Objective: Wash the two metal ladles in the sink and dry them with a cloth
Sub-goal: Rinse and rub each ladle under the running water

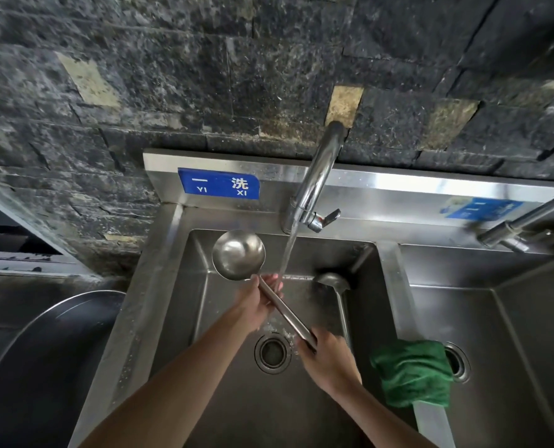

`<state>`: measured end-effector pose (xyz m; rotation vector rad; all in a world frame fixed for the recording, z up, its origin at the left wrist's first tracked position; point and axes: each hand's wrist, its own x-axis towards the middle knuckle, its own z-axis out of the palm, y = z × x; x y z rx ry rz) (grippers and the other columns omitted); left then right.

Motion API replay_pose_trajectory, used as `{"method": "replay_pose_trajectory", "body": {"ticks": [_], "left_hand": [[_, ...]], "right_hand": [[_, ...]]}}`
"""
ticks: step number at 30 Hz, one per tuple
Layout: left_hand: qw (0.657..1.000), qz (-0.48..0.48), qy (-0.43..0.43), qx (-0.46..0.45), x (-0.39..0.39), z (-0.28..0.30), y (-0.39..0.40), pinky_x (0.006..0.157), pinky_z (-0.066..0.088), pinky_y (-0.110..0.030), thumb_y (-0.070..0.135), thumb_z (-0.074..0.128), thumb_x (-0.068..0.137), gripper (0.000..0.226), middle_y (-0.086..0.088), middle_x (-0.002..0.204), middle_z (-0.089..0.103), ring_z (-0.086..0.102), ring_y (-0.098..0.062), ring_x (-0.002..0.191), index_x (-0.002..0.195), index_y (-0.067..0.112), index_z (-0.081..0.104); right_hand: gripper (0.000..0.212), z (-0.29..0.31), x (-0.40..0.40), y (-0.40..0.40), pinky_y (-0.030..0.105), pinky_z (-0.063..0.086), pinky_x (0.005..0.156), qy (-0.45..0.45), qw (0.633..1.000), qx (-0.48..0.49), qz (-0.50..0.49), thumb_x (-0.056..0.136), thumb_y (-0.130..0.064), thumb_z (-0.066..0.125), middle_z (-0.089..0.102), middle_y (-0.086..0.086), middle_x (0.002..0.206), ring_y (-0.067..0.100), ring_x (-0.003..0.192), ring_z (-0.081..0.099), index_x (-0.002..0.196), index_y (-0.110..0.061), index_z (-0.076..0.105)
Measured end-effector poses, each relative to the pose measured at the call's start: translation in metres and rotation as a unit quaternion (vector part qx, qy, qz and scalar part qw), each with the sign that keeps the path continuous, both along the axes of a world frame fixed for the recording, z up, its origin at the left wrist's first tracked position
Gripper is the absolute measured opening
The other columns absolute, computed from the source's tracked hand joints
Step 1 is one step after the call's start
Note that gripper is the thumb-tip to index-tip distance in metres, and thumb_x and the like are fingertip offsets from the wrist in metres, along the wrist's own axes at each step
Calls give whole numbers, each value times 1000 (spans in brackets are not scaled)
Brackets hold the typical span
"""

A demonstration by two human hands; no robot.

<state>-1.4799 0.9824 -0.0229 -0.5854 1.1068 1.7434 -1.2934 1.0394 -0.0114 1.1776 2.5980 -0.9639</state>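
A large metal ladle (239, 253) is held over the left sink basin (204, 318), its bowl up near the back wall of the basin. My left hand (259, 302) wraps the upper handle just below the bowl, under the running water. My right hand (329, 357) grips the lower end of the handle. A second ladle (332, 281) leans in the basin's right back corner, its handle running down the right wall. A green cloth (411, 371) hangs over the divider between the basins.
The tap (317, 176) pours a stream of water onto my left hand. The drain (272, 350) is below the hands. A second basin (511, 334) lies to the right with another tap (528, 221). A big metal bowl (43, 367) sits at the left.
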Motion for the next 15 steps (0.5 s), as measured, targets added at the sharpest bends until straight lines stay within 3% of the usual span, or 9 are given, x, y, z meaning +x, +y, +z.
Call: {"method": "replay_pose_trajectory", "body": {"ticks": [3,5,8,10,11,12,13,15], "left_hand": [[999,-12,21,-22,9,-7,-10,82,54,-40,32,30,110,47,-13,81,67,64,-24,77,88,5,61],[1000,-9,14,-14,24,-8,-13,85,55,-41,30,31,110,45,-13,81,72,67,-25,81,93,1,62],[999,-48,-16,16,41,-6,-15,83,56,-40,29,31,109,47,-16,80,74,70,-27,80,95,-2,64],[995,-103,-8,-11,42,-3,-18,83,59,-40,26,39,108,39,-17,89,75,72,-27,85,98,0,66],[985,-159,38,-54,40,-1,-21,76,60,-37,24,44,106,34,-14,86,75,72,-25,81,93,3,68],[955,-237,138,-113,36,2,-25,65,57,-34,20,46,102,32,-10,77,72,69,-21,70,82,7,67],[887,-317,285,-180,30,0,-30,59,54,-31,18,46,98,31,-6,68,67,65,-19,62,71,11,61],[626,-407,590,-306,20,-6,-46,64,58,-37,25,46,96,30,-2,74,67,66,-19,72,72,17,61]], "right_hand": [[33,-6,8,0,43,59,66,-20,999,23,21,94,-56,52,70,-2,80,22,74,71,93,-23,56],[23,-2,0,-3,45,58,72,2,998,45,49,98,-46,51,69,-2,101,27,88,71,114,-30,56],[53,9,-21,-9,39,55,70,21,992,70,103,105,-30,47,57,-1,124,31,97,71,152,-46,28],[61,15,-27,-12,42,57,70,-3,987,96,127,105,-22,45,53,1,126,33,94,71,155,-44,20],[63,17,-25,-13,43,57,70,-17,985,107,135,104,-18,45,53,2,125,33,93,71,155,-44,20],[66,19,-23,-14,44,57,69,-25,984,112,138,101,-14,45,52,2,122,33,92,71,154,-45,21],[68,20,-19,-15,45,57,68,-30,983,115,140,99,-11,45,51,2,120,34,92,70,152,-46,22],[68,21,-14,-12,47,59,69,-44,981,123,146,96,-9,44,50,3,119,34,93,70,150,-45,22]]}}
